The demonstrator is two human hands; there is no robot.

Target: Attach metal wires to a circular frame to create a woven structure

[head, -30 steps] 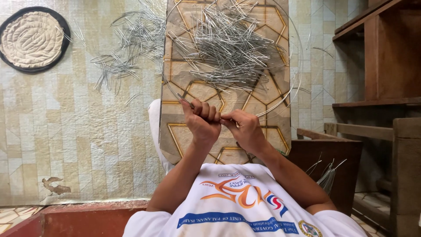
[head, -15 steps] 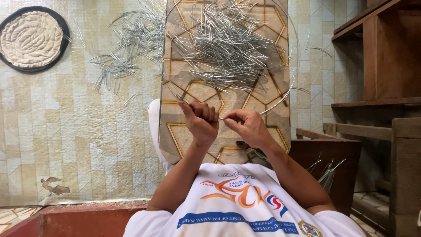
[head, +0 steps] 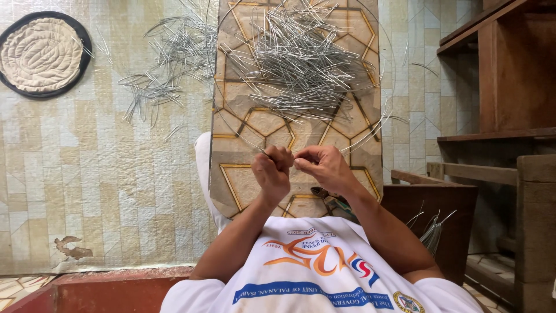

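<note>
My left hand [head: 271, 171] and my right hand [head: 325, 168] are raised close together in front of my chest. Both pinch a thin silver wire [head: 291, 155] between their fingertips. Long wire strands [head: 370, 130] curve away from the hands to the right. Behind them lies a patterned board [head: 243, 179] with a heap of short bent wire pieces [head: 298, 64] on its far part. My white printed shirt [head: 315, 269] fills the bottom of the view.
A second scatter of wire pieces [head: 165, 69] lies on the tiled floor at the left. A round woven mat [head: 41, 53] sits at the top left. Dark pliers [head: 333, 202] rest near my right wrist. A wooden box [head: 431, 203] and shelves [head: 498, 87] stand at the right.
My left hand has dropped slightly and my right hand has risen a little, so the fingertips now meet on the wire. The wire heaps have not moved.
</note>
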